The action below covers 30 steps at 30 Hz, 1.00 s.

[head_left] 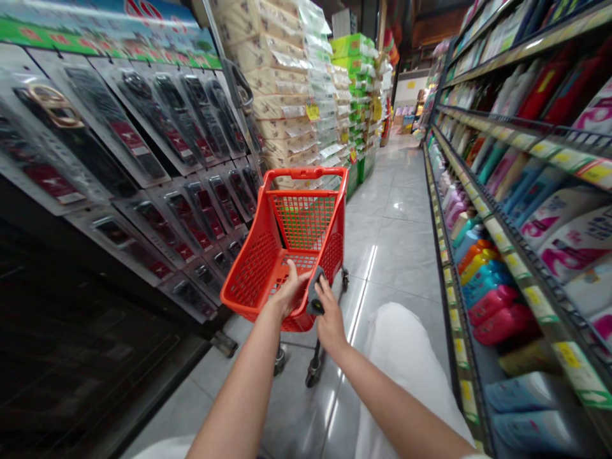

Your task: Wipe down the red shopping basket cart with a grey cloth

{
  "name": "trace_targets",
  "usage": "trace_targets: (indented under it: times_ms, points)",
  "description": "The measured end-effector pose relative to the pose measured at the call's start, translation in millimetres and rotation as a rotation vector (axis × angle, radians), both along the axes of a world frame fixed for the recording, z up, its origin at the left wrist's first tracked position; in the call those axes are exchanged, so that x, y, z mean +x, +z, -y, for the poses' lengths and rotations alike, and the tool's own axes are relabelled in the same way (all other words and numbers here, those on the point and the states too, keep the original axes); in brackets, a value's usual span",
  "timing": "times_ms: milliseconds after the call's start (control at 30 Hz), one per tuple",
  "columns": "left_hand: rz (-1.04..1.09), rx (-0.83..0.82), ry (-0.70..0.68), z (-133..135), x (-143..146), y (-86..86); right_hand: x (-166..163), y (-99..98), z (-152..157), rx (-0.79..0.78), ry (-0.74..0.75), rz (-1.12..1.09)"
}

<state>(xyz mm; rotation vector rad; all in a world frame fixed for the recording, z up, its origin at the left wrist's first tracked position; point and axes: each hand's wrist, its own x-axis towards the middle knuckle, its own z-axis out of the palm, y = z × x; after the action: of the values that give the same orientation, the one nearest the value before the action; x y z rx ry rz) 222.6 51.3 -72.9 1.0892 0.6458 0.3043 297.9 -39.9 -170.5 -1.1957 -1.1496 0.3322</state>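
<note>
I have my left hand (289,293) wrapped over the near rim of the red cart (287,245), my right hand (329,315) gripping its grey handle (315,293), mid-aisle between shelves (521,191)

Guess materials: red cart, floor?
Red cart: looks like moulded plastic, matte; uniform red colour and perforated mesh walls. Both hands, left hand and right hand, grip its rim. Floor: probably glazed tile, glossy; grout lines and light reflections.

A red plastic cart (291,245) — perforated mesh walls, matt finish — rolls over glossy grey floor tiles (406,236) streaked with light. Left, clear plastic blister packs (143,127) (shiny); right, smooth glossy plastic bottles (488,299) on metal shelving (478,210).
</note>
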Motion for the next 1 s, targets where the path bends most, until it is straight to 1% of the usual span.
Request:
trace_targets:
  times_ms: [33,100,233,300,367,433,500,567,633,700,767,833,900,1000]
  points:
    - [-0.013,0.002,0.008,0,1,0.2,-7,-2.1,8,-0.005,0.012,0.02]
    - [-0.022,0.003,0.015,2,1,1.3,-9,0.4,12,-0.022,0.012,0.041]
    - [0.006,0.004,0.025,5,2,4.3,1,17.4,-5,-0.071,-0.072,-0.041]
    - [0.006,0.017,0.022,6,2,5.9,-5,16.8,-5,-0.061,-0.079,-0.068]
    - [-0.02,0.027,0.018,8,1,7.7,-19,3.9,7,-0.022,-0.027,-0.047]
    - [-0.055,0.031,0.028,10,0,9.4,-36,-17.7,21,-0.001,0.029,-0.042]
    - [-0.074,0.019,0.035,11,-1,10.8,-47,-38.6,29,-0.06,0.008,-0.125]
    - [-0.063,-0.004,0.03,11,-4,11.8,-50,-49.9,27,-0.167,-0.052,-0.272]
    - [-0.046,-0.022,0.017,11,-6,12.3,-46,-47.9,21,-0.219,-0.068,-0.375]
    - [-0.041,-0.023,0.003,11,-7,12.0,-41,-36.6,16,-0.169,-0.032,-0.382]
    - [-0.054,-0.008,-0.005,12,-6,11.2,-38,-25.3,14,-0.083,0.005,-0.334]
    - [-0.081,0.032,0.009,14,-4,10.3,-37,-21.9,14,-0.042,0.024,-0.306]
    - [-0.128,0.12,0.033,15,-3,10.8,-35,-27.5,12,-0.071,0.016,-0.346]
    - [-0.241,0.358,-0.004,11,-15,17.3,-30,-37.0,9,-0.17,-0.006,-0.47]
